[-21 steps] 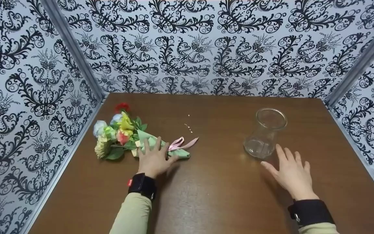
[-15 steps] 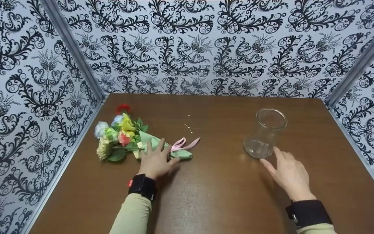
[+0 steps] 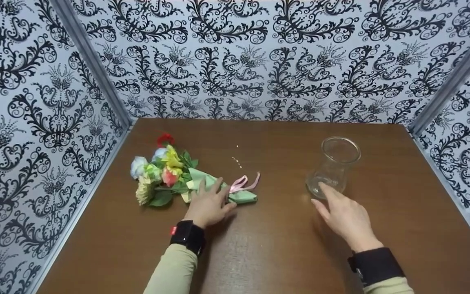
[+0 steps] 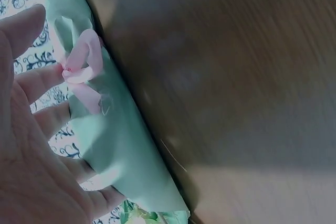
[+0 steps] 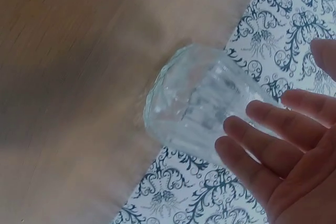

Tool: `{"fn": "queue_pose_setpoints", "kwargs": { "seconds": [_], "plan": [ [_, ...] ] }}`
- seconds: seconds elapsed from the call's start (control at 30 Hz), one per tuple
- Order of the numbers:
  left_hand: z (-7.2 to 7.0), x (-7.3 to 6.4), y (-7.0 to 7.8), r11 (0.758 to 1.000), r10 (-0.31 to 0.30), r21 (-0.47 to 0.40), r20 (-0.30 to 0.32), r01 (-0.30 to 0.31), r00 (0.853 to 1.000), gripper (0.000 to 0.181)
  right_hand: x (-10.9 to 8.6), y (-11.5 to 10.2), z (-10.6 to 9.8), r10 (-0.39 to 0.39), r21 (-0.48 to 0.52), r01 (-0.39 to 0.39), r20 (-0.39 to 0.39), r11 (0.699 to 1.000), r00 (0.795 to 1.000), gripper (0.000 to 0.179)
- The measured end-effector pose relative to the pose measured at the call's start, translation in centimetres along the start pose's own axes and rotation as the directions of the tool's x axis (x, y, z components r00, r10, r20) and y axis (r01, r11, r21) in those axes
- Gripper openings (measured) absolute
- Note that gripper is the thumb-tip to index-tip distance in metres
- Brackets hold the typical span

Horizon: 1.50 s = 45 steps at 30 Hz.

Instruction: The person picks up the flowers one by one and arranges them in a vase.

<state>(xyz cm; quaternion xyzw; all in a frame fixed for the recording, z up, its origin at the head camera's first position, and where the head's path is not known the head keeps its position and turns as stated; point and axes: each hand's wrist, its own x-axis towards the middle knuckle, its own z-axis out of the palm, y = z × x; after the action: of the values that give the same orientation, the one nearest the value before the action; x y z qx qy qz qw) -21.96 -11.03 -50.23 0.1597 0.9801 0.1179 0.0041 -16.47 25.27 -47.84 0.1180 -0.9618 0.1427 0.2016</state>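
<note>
On the left of the table lies a bouquet [image 3: 196, 175] of mixed flowers in pale green wrapping, tied with a pink ribbon [image 3: 241, 184]. My left hand [image 3: 208, 207] is spread at the near side of the wrapping. In the left wrist view its fingertips touch the green wrapping [image 4: 118, 140], while the thumb stands apart. A clear glass vase [image 3: 333, 171] stands upright on the right. My right hand [image 3: 347, 220] is just in front of it, fingers loosely bent and holding nothing. In the right wrist view the fingers overlap the vase [image 5: 194, 103]; contact cannot be told.
The brown wooden table [image 3: 267, 245] is bounded by walls [image 3: 235, 61] with a black-and-white scroll pattern at the back and both sides. Small light specks [image 3: 237, 161] show on the tabletop between bouquet and vase. Both wrists wear black bands.
The bouquet has slid to the right together with my left hand. My right hand has moved left across the front of the vase, its fingers drawing closer together. The vase has stayed put.
</note>
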Motion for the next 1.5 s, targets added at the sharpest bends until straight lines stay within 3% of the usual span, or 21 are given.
{"fn": "queue_pose_setpoints", "kwargs": {
  "seconds": [0.2, 0.4, 0.77, 0.93, 1.23, 1.37, 1.5],
  "plan": [
    [0.2, 0.2, 1.1, 0.999, 0.043, -0.026, 0.031, -0.042, 0.999, 0.060, 0.1, -0.9, 1.2, -0.083, 0.032, 0.082, 0.016, 0.996, 0.996, 0.058],
    [0.4, 0.3, 2.1, 0.996, 0.088, -0.038, 0.070, -0.086, 0.994, 0.062, 0.1, -2.0, 2.3, -0.126, 0.056, 0.121, 0.113, 0.991, 0.985, 0.064],
    [0.6, 0.1, 3.2, 0.981, 0.190, -0.055, 0.097, -0.185, 0.977, 0.061, 0.8, -4.3, 4.3, -0.264, 0.066, 0.255, 0.250, 0.965, 0.932, 0.063],
    [0.7, 0.0, 3.6, 0.971, 0.239, -0.060, 0.116, -0.234, 0.964, 0.059, 0.9, -4.9, 5.0, -0.312, 0.108, 0.292, 0.322, 0.950, 0.894, 0.063],
    [0.6, 0.2, 4.3, 0.933, 0.360, -0.052, 0.139, -0.356, 0.923, 0.047, 0.2, -5.0, 5.5, -0.297, 0.190, 0.235, 0.449, 0.953, 0.842, 0.070],
    [0.5, 0.4, 4.5, 0.923, 0.384, -0.031, 0.124, -0.383, 0.915, 0.044, 0.0, -5.1, 5.5, -0.316, 0.217, 0.241, 0.453, 0.946, 0.834, 0.067],
    [0.4, 0.5, 4.7, 0.915, 0.403, -0.030, 0.103, -0.402, 0.909, 0.037, -0.2, -5.3, 5.4, -0.353, 0.218, 0.286, 0.404, 0.933, 0.844, 0.065]
  ]
}}
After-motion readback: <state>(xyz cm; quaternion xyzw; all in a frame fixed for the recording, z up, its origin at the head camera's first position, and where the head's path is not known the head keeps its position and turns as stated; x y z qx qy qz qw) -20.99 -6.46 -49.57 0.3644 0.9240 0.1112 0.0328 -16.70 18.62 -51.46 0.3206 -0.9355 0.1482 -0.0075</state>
